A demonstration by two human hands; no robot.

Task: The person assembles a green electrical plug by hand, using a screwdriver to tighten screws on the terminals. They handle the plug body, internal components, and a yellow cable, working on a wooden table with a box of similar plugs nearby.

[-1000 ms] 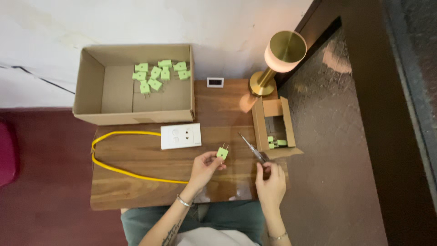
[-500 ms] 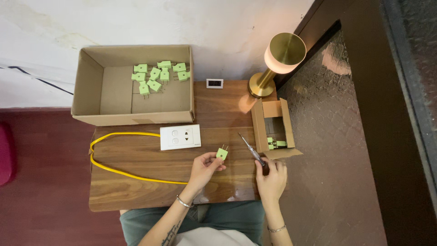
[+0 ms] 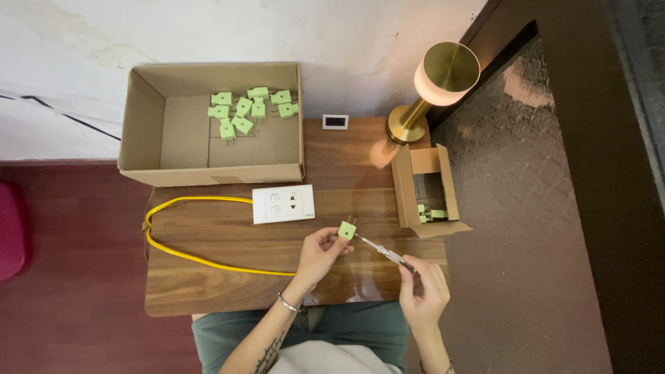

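Wooden surface (image 3: 228,239) is standing against a pale wall, carrying a large open carton (image 3: 142,131) of green plugs (image 3: 251,109), a white socket plate (image 3: 283,203) with a yellow cable (image 3: 181,255), a brass lamp (image 3: 433,83) and a small carton (image 3: 406,181). Left hand (image 3: 318,255) is pinching a green plug (image 3: 347,230) above the front edge, prongs pointing away from the person. Right hand (image 3: 422,291) is clenching a slim screwdriver (image 3: 383,251), tip meeting the plug's side. Judgement: the tip is best kept square in its seat and the plug steady between the fingertips; a slanted tip could skid towards the thumb.
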